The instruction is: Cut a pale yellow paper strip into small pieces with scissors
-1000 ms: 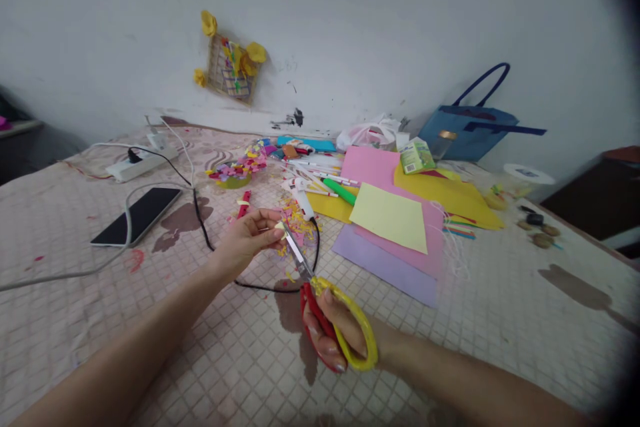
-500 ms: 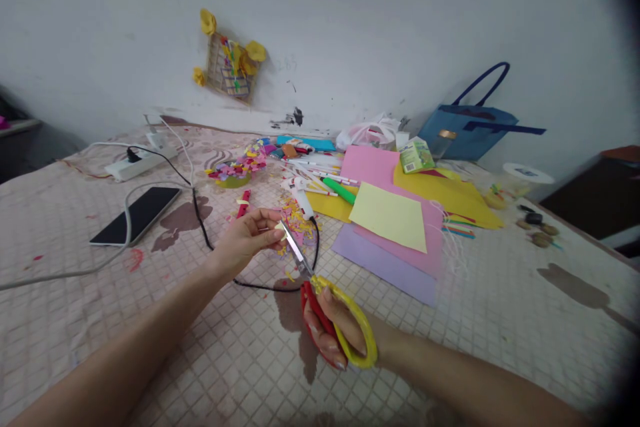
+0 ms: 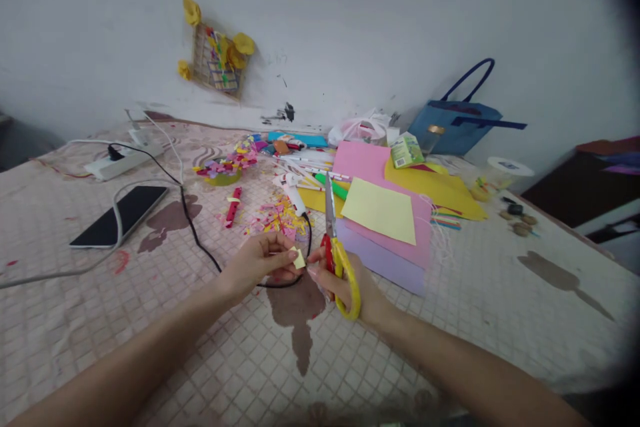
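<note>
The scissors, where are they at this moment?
In the head view, the scissors are in the right hand, just right of the small yellow paper held by the left hand.

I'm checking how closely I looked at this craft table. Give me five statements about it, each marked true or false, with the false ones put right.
1. The left hand pinches a small piece of pale yellow paper. True.
2. The right hand holds the scissors. True.
3. The scissors are closed on the small piece of pale yellow paper. False: they are apart from it, with the blades pointing toward the wall.
4. The phone is to the left of the glue gun. True.
5. The phone stands propped against the wall. False: it lies on the table, with a cable across it.
</note>
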`<state>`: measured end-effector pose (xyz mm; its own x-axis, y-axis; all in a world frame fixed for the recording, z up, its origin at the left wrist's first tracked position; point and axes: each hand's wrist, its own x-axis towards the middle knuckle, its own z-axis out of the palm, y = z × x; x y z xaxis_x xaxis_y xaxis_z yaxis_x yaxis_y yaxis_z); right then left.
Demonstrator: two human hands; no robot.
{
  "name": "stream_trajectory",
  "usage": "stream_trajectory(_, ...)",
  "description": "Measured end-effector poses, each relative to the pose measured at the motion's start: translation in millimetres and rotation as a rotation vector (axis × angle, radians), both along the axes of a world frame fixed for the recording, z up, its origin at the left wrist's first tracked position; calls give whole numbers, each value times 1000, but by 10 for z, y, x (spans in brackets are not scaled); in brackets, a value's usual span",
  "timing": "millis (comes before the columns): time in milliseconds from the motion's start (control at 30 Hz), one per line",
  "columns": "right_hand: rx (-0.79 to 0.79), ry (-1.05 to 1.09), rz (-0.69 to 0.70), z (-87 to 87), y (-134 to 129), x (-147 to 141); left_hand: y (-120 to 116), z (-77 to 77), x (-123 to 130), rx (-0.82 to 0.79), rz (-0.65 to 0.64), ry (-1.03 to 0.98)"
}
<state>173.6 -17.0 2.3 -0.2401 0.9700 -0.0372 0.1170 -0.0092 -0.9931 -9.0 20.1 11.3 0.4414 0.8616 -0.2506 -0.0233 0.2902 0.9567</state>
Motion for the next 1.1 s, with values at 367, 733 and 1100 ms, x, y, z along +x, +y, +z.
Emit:
stream_trajectory(367, -43, -3, -15, -40, -6, -64, 14, 13, -15, 12, 8, 78)
stream_trajectory(733, -24, 89, -83, -71, 99, 31, 162, -107, -63, 673, 52, 440)
stream_trajectory(1100, -62, 193, 81, -175, 80, -21, -40, -49, 56, 46, -140, 4)
